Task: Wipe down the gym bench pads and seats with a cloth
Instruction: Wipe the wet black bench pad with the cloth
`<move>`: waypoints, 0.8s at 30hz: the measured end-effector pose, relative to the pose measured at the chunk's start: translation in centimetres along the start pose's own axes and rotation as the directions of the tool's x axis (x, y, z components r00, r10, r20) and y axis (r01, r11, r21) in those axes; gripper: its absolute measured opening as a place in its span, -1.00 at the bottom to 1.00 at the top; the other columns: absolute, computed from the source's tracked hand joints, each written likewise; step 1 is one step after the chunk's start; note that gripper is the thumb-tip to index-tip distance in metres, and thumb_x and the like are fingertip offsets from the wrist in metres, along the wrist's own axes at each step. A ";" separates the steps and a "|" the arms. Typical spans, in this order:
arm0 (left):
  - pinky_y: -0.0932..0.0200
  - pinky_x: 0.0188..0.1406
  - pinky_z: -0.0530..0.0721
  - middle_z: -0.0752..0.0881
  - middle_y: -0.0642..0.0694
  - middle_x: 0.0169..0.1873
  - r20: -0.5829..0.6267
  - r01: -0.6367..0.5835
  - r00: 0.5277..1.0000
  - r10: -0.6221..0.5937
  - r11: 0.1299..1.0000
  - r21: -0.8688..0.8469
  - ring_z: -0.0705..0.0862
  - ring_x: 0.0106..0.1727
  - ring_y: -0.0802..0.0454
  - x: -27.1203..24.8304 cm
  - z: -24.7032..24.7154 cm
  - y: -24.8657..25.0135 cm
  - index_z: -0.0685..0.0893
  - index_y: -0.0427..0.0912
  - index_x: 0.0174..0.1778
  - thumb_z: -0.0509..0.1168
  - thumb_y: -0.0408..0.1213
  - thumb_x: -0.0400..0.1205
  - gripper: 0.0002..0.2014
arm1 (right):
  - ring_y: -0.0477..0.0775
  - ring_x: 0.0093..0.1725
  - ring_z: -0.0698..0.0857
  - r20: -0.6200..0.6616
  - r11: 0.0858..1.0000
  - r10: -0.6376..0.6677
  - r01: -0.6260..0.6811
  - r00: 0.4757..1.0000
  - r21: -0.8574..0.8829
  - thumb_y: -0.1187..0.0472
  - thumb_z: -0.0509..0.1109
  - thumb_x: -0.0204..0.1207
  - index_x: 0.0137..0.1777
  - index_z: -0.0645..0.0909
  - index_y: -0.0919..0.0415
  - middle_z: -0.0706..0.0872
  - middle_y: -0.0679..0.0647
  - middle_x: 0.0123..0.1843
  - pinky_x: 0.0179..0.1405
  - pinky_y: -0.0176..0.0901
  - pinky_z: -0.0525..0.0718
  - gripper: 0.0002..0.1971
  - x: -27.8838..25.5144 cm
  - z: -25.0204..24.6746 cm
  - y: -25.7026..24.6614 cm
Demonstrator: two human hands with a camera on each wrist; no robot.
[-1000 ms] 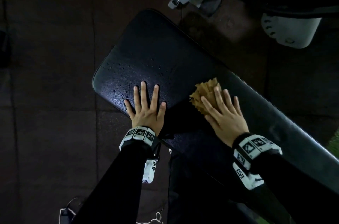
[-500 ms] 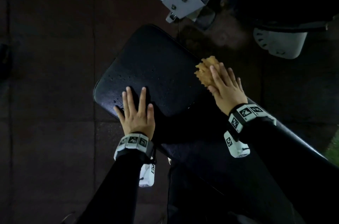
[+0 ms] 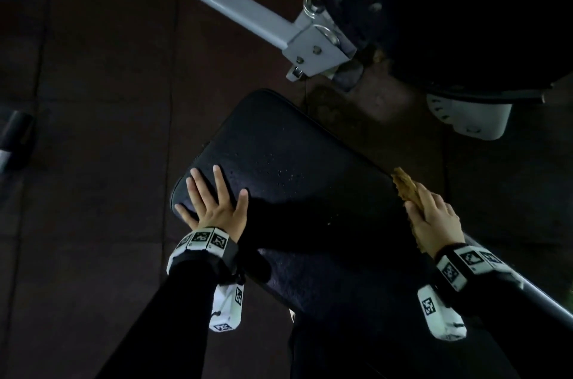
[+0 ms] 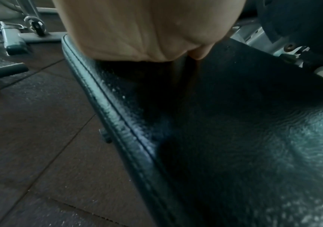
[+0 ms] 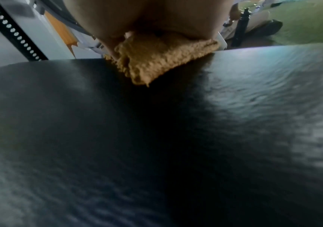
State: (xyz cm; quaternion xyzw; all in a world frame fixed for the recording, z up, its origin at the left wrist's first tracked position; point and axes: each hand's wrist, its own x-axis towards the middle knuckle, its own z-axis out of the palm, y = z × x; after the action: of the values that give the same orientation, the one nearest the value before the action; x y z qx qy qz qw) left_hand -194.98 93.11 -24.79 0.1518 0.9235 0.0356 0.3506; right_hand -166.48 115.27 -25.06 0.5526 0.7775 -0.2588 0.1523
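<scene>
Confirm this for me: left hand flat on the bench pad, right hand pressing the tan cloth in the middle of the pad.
Not quite. The left hand is flat on the bench pad, but the right hand presses the tan cloth at the pad's far right edge, not the middle. The head view shows it.

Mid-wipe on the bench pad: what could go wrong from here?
1. The cloth under the right hand sits at the pad's far edge; another push that way may carry it off the pad.
2. Droplets remain beside the left hand, so that end may get missed.
3. The left hand is braced flat on the wet corner and might slip.
</scene>
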 end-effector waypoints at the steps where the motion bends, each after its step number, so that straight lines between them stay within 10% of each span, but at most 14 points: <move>1: -0.26 0.49 -0.47 -0.54 0.00 0.56 0.001 -0.001 1.000 0.001 1.000 -0.001 -0.52 0.57 0.09 0.0 0.0 0.0 -0.55 0.26 0.45 -0.15 0.26 0.66 -0.30 | 0.31 0.41 0.43 0.000 1.000 0.018 -0.018 1.000 0.012 -0.04 0.15 0.64 0.58 0.24 0.03 0.45 0.17 0.48 0.41 0.19 0.32 -0.48 0.2 0.1 -0.6; 12: -0.28 0.46 -0.49 -0.62 0.01 0.51 0.081 0.006 0.997 -0.007 1.000 0.014 -0.62 0.50 0.13 0.3 -0.5 -0.1 -0.59 0.31 0.40 -0.17 0.31 0.62 -0.29 | 0.21 0.51 0.32 0.031 0.980 -0.197 0.196 0.980 0.029 -0.06 0.03 0.67 0.64 -0.01 -0.09 0.30 0.07 0.58 0.48 0.11 0.23 -0.44 4.8 1.4 -11.7; 24: -0.23 0.40 -0.57 -0.84 0.16 0.21 0.132 -0.012 0.991 0.010 1.000 0.016 -0.83 0.21 0.27 0.1 -1.0 0.1 -0.67 0.36 0.34 -0.20 0.31 0.61 -0.30 | -0.02 0.65 -0.26 -0.028 0.970 -0.241 0.240 0.970 -0.036 -0.10 -0.13 0.65 0.49 -0.49 -0.37 -0.41 -0.23 0.59 0.60 0.00 -0.27 -0.39 0.2 3.6 -8.4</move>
State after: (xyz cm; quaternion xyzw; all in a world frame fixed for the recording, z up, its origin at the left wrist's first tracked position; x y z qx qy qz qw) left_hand -195.72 93.23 -24.09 0.1618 0.8977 0.0199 0.4093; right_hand -174.59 111.25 -26.13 0.4560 0.8451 -0.2539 0.1160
